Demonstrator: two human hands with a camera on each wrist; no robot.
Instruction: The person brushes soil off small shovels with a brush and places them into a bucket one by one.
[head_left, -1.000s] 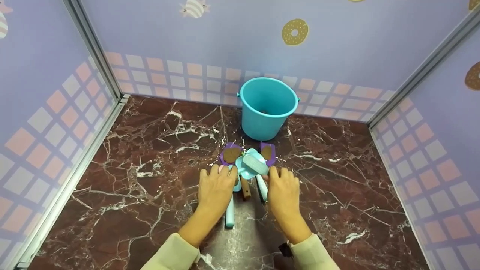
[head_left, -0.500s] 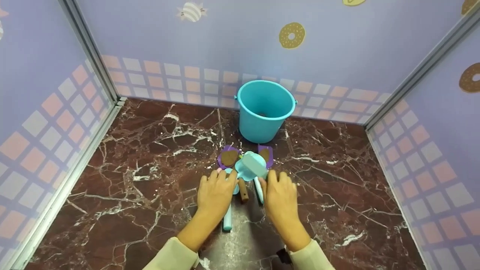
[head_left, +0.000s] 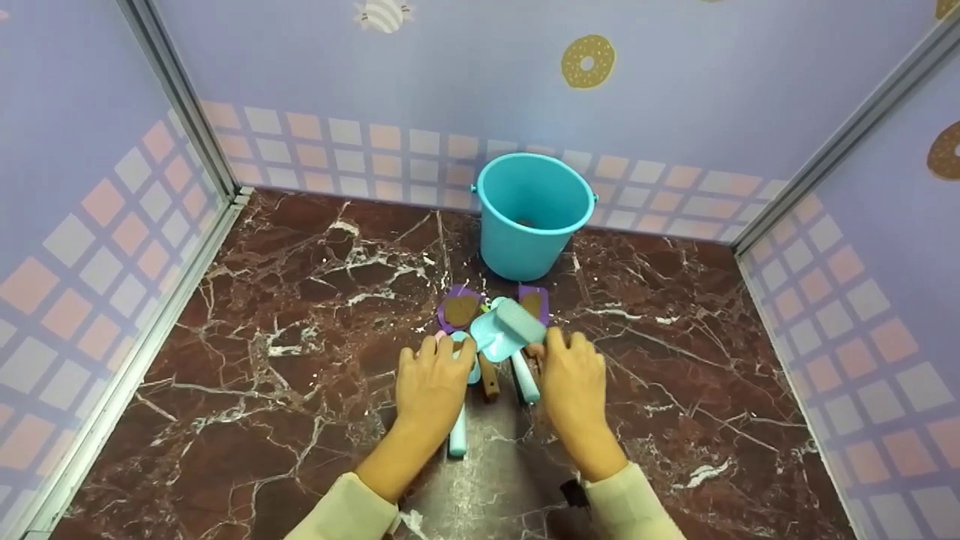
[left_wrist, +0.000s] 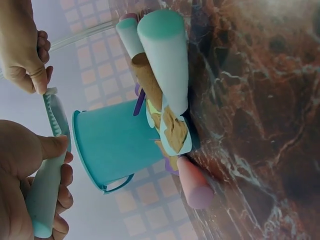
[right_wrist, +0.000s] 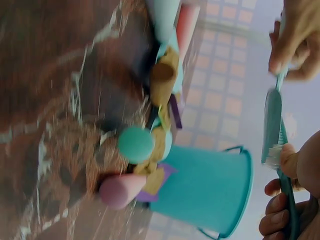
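My left hand (head_left: 433, 382) grips the pale teal handle (left_wrist: 45, 195) of a small light blue scoop (head_left: 491, 339). With my right hand (head_left: 571, 379) I hold a light blue brush-like tool (head_left: 521, 322), whose oblong, ridged head lies over the scoop's pan. White material, possibly bristles, shows close to my right thumb in the right wrist view. Below both hands, several tools lie on the floor. One has a pale blue-white handle (head_left: 458, 435), another a brown handle (head_left: 489, 379), another a pink handle (left_wrist: 196, 186). A clump of brown, sand-like stuff (left_wrist: 175, 132) fills one tool's pan.
A turquoise bucket (head_left: 517, 255) stands behind the tools, near the back wall. Purple-edged pieces with brown stuff on them, one on the left (head_left: 447, 321) and one on the right (head_left: 543, 300), lie before it. Pale crumbs dot the dark marbled floor (head_left: 315, 322). Patterned walls (head_left: 337, 67) enclose three sides.
My right hand and the brush-like tool have moved slightly right across the scoop, baring more of its pan. My left hand stays nearly where it was. The bucket and floor tools have not moved.
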